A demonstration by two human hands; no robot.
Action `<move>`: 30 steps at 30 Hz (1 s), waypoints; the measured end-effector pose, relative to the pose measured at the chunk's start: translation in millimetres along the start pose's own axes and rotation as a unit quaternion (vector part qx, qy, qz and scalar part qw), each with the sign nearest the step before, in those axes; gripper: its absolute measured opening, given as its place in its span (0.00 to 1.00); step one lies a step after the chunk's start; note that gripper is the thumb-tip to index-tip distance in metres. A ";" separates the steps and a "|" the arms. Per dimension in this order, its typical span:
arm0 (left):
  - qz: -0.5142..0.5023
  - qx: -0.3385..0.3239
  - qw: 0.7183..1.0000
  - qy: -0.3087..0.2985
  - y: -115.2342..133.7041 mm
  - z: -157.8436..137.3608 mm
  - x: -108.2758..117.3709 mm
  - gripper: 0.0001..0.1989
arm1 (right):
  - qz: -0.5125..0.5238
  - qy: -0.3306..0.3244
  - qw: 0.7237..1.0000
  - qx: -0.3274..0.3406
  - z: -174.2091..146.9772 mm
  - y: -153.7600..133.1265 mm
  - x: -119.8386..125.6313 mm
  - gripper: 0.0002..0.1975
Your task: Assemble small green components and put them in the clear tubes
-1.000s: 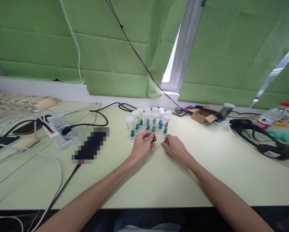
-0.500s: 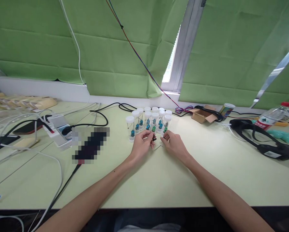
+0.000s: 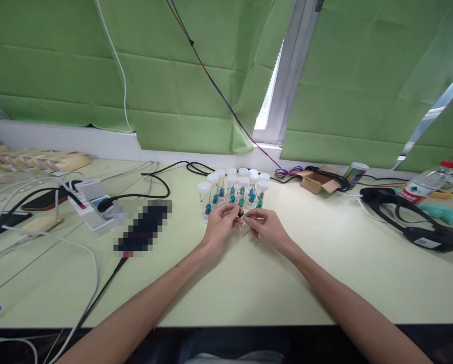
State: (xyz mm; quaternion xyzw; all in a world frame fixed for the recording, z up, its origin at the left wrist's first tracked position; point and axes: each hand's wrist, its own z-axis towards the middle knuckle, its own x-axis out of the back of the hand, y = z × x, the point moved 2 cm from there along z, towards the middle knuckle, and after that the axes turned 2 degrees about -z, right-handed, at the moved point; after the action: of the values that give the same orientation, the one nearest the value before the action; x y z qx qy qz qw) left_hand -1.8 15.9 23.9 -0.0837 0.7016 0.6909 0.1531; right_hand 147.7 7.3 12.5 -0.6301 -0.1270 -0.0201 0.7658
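My left hand is closed, its fingertips pinching a small black part whose kind I cannot make out. Beside it my right hand is also closed, with thumb and finger pressed together close to that part. Whatever the right fingertips hold is too small to name. Below the fingers a thin metal rod shows on the table, partly covered by the right hand. Just beyond both hands stand several clear tubs with white lids, blue and green pieces inside them.
A power strip with tangled cables and a blurred-out dark device lie to the left. At the back right are an open cardboard box and a can. A black headset and a water bottle are further right.
My right hand has moved left, bringing its fingertips up to the black part in my left hand. It now covers some of the thin rod. The left hand has barely moved.
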 end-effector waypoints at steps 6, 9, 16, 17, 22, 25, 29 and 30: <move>-0.017 -0.003 1.000 -0.003 -1.6 1.1 1.4 0.15 | 0.104 -0.017 0.994 -0.034 -0.2 -1.9 -1.1 0.16; -0.013 -0.008 1.000 0.006 -1.8 1.4 2.5 0.15 | 0.117 -0.036 0.992 -0.025 0.0 -1.3 -1.8 0.15; -0.008 -0.013 1.000 0.015 -0.4 0.3 2.5 0.16 | 0.073 -0.043 0.996 -0.007 -0.8 -0.4 -2.4 0.14; -0.006 -0.013 1.000 0.016 -0.3 0.1 2.5 0.15 | 0.065 -0.044 0.997 -0.005 -1.0 -0.4 -2.5 0.14; 0.033 -0.017 0.999 -0.007 0.4 -0.7 1.9 0.14 | 0.026 -0.054 0.998 0.002 -1.9 -1.5 -2.8 0.16; 0.062 -0.020 0.998 -0.020 1.6 -1.6 1.7 0.13 | 0.014 -0.050 0.999 0.004 -2.7 -3.5 -2.3 0.16; 0.070 -0.025 0.997 -0.023 2.7 -2.0 1.8 0.13 | 0.012 -0.038 0.999 0.011 -2.8 -5.7 -1.7 0.16; 0.070 -0.027 0.997 -0.023 2.7 -1.9 1.9 0.13 | 0.014 -0.036 0.999 0.012 -2.7 -5.8 -1.6 0.16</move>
State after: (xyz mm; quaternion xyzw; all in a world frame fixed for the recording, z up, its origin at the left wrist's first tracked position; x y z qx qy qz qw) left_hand -4.7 14.3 25.8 -0.0222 0.6832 0.7202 0.1184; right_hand 145.4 3.3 17.3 -0.6228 -0.1458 0.0151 0.7685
